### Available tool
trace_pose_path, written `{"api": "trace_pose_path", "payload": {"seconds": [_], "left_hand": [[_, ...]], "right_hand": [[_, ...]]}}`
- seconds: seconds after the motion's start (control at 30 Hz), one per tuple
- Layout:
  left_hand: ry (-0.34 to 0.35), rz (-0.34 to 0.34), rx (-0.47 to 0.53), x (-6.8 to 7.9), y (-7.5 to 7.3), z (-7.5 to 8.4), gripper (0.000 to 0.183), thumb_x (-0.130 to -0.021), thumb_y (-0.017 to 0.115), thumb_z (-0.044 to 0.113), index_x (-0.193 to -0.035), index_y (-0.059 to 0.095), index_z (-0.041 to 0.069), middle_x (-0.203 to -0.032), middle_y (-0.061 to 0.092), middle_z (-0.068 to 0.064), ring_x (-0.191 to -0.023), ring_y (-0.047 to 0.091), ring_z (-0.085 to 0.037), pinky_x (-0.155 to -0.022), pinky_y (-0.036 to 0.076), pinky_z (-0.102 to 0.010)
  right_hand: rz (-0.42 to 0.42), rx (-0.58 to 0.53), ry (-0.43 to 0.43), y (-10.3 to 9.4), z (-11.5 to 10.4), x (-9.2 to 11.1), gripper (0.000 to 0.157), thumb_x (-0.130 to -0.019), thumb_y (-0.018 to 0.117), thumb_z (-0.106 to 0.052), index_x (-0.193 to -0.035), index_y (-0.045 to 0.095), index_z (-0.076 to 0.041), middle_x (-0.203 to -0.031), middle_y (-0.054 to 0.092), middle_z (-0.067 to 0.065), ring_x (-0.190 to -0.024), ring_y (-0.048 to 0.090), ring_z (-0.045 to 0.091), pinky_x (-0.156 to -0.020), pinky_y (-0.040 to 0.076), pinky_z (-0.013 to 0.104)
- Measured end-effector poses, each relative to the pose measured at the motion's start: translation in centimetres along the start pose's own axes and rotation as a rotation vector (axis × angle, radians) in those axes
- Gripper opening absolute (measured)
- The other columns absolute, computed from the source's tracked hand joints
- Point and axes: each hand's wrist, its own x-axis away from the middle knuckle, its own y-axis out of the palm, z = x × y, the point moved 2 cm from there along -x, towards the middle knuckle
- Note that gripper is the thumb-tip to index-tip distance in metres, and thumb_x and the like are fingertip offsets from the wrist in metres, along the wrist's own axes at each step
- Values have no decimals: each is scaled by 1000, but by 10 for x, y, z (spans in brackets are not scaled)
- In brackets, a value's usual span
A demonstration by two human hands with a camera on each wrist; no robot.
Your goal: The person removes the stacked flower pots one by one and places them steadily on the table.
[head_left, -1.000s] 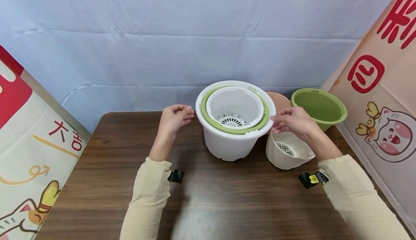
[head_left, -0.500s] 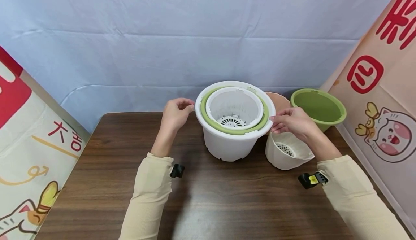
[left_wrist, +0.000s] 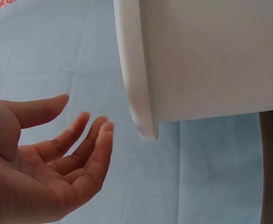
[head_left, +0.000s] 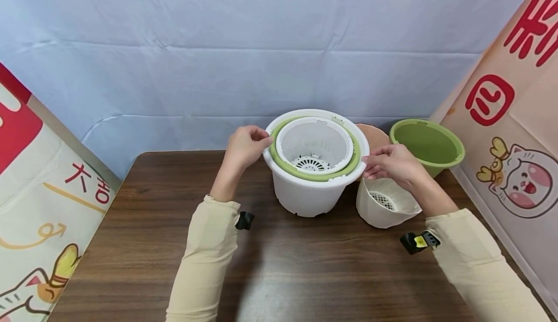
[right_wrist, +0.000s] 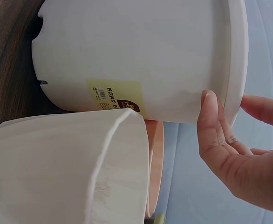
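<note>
A large white flowerpot (head_left: 307, 196) stands upright on the table. A green flowerpot (head_left: 301, 173) is nested in it, and a smaller white flowerpot (head_left: 315, 138) with a slotted bottom sits innermost. My right hand (head_left: 394, 164) pinches the large pot's right rim, thumb above and fingers under it in the right wrist view. At the left rim is my left hand (head_left: 247, 145). The left wrist view shows this hand's thumb and fingers spread apart, with a gap between them and the rim (left_wrist: 135, 84); in the head view its fingertips overlap the rim.
To the right, a cream pleated pot (head_left: 379, 210) with a grid bottom stands below my right hand. Behind are a terracotta-coloured pot (head_left: 370, 135), partly hidden, and another green pot (head_left: 431, 143). The brown table (head_left: 144, 225) meets a pale cloth backdrop (head_left: 196, 70).
My left hand has moved right and slightly up to the large white pot's left rim. My right hand stays at the right rim, and the pots have not moved.
</note>
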Motion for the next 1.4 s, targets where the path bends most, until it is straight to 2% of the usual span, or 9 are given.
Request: {"api": "trace_pose_path", "payload": {"seconds": [0.2,0.4,0.53,0.7,1.03,1.1,1.2,1.3,1.4], "left_hand": [[-66,-29,-60,-10,3,3,21,-87,62,22,-96,63,3,-96,60,-10,-90,54,-24,-73,49,-32],[-150,-88,-151,-22,7,6,25,-87,62,26,-95,61,3,-97,59,-10,-85,54,-22,-66,49,-27],[-195,-124,-193,-29,8,8,24,-87,62,28,-88,61,4,-89,58,-8,-74,54,-17,-59,47,-23],[-204,-140,-250,-33,9,12,25,-85,64,28,-74,55,7,-68,52,-3,-57,49,-13,-50,42,-20],[-220,-175,-288,-36,20,13,36,-85,65,30,-62,45,10,-47,36,0,-42,40,-12,-44,38,-21],[-212,-174,-303,-36,22,13,34,-85,65,30,-65,48,8,-47,37,-1,-43,42,-12,-44,41,-21],[-211,-175,-313,-38,24,14,29,-84,66,30,-78,56,4,-53,43,-3,-44,45,-12,-45,43,-21],[-220,-183,-313,-40,25,14,31,-84,67,29,-94,58,1,-65,51,-7,-45,47,-12,-46,44,-20],[-230,-192,-313,-41,26,15,36,-83,68,28,-103,57,0,-79,56,-10,-45,49,-12,-46,46,-20]], "right_hand": [[5,13,2,0,-1,0,26,-90,54,-2,-105,40,13,-70,61,8,-62,63,13,-63,57,27],[6,11,12,0,-1,0,27,-90,54,-3,-105,39,13,-70,61,8,-62,62,13,-63,57,27],[5,11,9,-1,0,-1,27,-90,54,-3,-106,39,13,-70,61,8,-63,63,13,-64,57,27],[5,9,4,-1,1,-2,27,-90,54,-3,-106,39,12,-70,61,8,-63,62,13,-63,57,27],[3,10,6,-2,2,-2,28,-90,54,-3,-108,39,13,-71,60,7,-63,62,13,-64,57,27],[3,12,5,-2,2,-2,28,-90,53,-3,-108,39,13,-71,61,7,-63,63,13,-64,57,27],[4,9,5,-3,2,-2,27,-90,53,-3,-107,38,12,-71,61,7,-63,63,13,-64,57,27],[6,8,3,-3,2,-2,27,-90,53,-3,-106,39,12,-71,61,7,-63,63,13,-63,57,27],[6,5,1,-2,1,-1,26,-90,53,-3,-105,39,12,-70,61,8,-63,63,13,-63,57,27]]}}
